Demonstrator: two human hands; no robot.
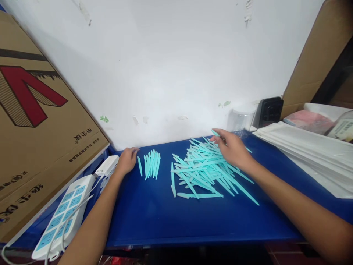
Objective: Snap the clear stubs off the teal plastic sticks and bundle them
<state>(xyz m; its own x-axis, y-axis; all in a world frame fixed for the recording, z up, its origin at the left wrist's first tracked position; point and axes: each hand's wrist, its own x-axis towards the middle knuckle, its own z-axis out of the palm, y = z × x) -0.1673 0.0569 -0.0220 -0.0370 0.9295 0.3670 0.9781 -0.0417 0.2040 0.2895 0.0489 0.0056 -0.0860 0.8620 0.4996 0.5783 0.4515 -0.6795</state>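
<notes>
Slim teal plastic eyebrow razors (204, 171), each with a paler end, lie in a loose, crisscrossed heap on the blue table (165, 221). My right hand (231, 149) is over the back right of this heap. Its fingers pinch one teal eyebrow razor (215, 132), of which only a short end shows. To the left, several more razors stand out as a small, roughly parallel row (152, 164). A single razor (139, 166) lies just left of that row. Beside it rests my left hand (128, 160), thumb and forefinger slightly apart, with nothing visible between them.
A white power strip (64, 217) with cables and a white adapter (107, 165) lie at the left, before a large cardboard box (49, 121). A clear container (241, 119) and a black object (270, 111) stand back right, near stacked white sheets (306, 154). A white wall (171, 70) closes the back.
</notes>
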